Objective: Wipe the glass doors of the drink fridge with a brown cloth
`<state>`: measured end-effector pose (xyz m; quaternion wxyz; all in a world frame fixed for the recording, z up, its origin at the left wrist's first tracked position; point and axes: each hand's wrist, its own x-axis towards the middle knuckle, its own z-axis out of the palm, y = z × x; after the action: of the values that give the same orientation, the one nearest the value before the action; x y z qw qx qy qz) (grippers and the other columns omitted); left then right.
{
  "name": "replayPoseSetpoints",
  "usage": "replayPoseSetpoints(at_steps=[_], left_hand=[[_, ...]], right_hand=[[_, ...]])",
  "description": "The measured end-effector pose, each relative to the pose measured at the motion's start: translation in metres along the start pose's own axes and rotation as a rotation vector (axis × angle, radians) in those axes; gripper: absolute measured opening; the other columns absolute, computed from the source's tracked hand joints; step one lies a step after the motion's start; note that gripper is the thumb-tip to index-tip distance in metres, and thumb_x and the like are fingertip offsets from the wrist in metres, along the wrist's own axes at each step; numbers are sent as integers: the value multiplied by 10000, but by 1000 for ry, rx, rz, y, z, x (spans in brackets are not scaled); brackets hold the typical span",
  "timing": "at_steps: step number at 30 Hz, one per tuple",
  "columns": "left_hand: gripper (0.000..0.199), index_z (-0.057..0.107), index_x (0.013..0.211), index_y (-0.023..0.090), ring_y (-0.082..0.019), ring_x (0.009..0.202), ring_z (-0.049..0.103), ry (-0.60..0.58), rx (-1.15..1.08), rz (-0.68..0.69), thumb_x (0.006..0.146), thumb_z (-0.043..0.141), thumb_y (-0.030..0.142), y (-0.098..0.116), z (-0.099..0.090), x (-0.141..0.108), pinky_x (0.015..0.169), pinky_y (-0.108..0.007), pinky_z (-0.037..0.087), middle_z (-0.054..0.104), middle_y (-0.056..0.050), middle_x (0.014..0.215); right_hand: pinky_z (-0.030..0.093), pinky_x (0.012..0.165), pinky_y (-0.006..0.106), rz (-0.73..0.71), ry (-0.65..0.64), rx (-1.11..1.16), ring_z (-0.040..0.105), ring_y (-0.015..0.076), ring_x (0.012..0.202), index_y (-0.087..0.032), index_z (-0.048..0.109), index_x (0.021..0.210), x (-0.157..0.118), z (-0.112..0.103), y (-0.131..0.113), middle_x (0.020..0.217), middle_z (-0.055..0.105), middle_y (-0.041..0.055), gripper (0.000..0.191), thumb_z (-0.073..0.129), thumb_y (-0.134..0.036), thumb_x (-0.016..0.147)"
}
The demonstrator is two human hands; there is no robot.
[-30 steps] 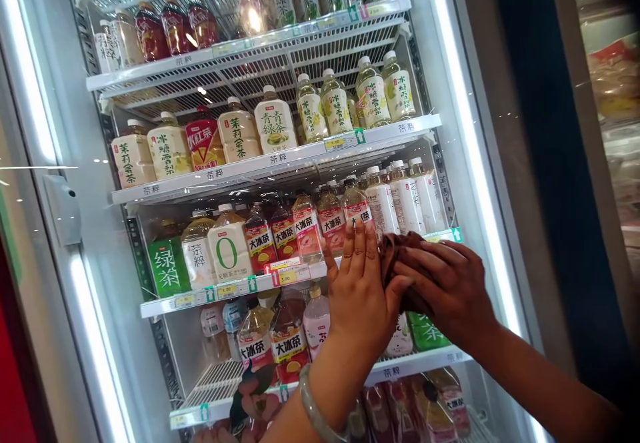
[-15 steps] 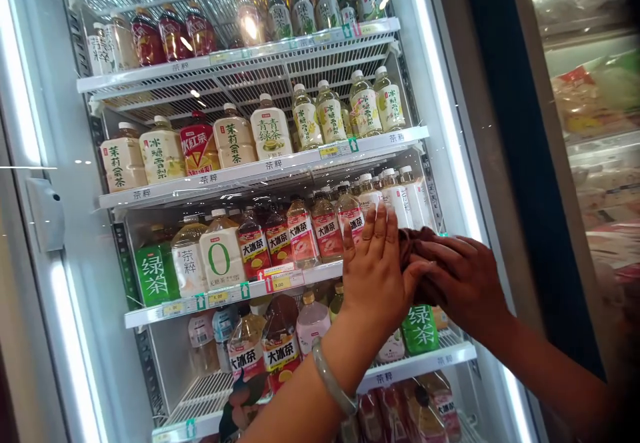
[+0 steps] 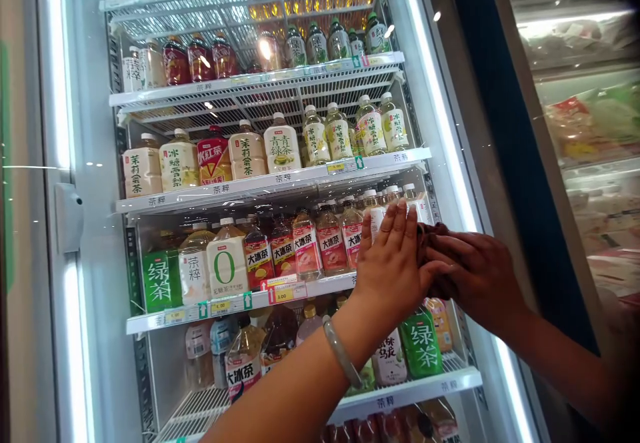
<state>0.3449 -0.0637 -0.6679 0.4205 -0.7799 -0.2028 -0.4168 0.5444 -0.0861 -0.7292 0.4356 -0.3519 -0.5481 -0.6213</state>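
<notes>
My left hand (image 3: 393, 269) lies flat with its fingers stretched upward against the glass door of a lit drinks cooler. A pale bangle (image 3: 343, 353) circles that wrist. To its right, my right hand (image 3: 483, 273) presses a bunched dark brown cloth (image 3: 433, 232) to the glass, fingers over it and pointing left. The left thumb reaches across to the cloth and the right fingers. Much of the cloth is hidden by both hands. Behind the glass, the hands cover part of a row of bottles, among them a peach-labelled iced tea (image 3: 330, 239).
Shelves of bottled drinks fill the cooler, including a green tea bottle (image 3: 423, 339) below the hands. A door lock (image 3: 69, 217) sits at the left frame. Right of a dark upright strip (image 3: 515, 143), another cabinet holds packaged food (image 3: 575, 119).
Both hands and the cloth have slid slightly right and upward over the glass. The camera view has tilted up, bringing more of the upper shelves into sight.
</notes>
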Motion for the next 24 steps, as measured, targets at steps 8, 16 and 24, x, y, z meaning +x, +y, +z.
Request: replayPoseSetpoints(at_steps=[8, 16, 24], left_hand=[[904, 283, 1680, 71, -248, 1691, 172, 5, 28, 13, 1046, 231, 714, -27, -7, 37, 1398, -575, 129, 293, -139, 1771], [916, 331, 1652, 30, -267, 1682, 209, 14, 63, 55, 1038, 338, 710, -43, -7, 31, 1399, -523, 136, 334, -177, 1754], [894, 317, 1677, 79, -247, 1695, 136, 7, 142, 15, 1053, 255, 717, -52, -15, 82, 1412, -495, 55, 308, -106, 1776]], right_hand=[[432, 941, 507, 412, 60, -196, 613, 366, 1207, -224, 679, 1320, 78, 32, 46, 1327, 709, 161, 402, 695, -396, 958], [454, 1044, 432, -112, -20, -113, 616, 294, 1284, -247, 659, 1371, 66, 8, 33, 1399, 705, 98, 436, 722, -400, 968], [367, 870, 436, 297, 5, -177, 615, 270, 1088, -167, 754, 1274, 144, 40, 56, 1210, 741, 154, 463, 703, -487, 944]])
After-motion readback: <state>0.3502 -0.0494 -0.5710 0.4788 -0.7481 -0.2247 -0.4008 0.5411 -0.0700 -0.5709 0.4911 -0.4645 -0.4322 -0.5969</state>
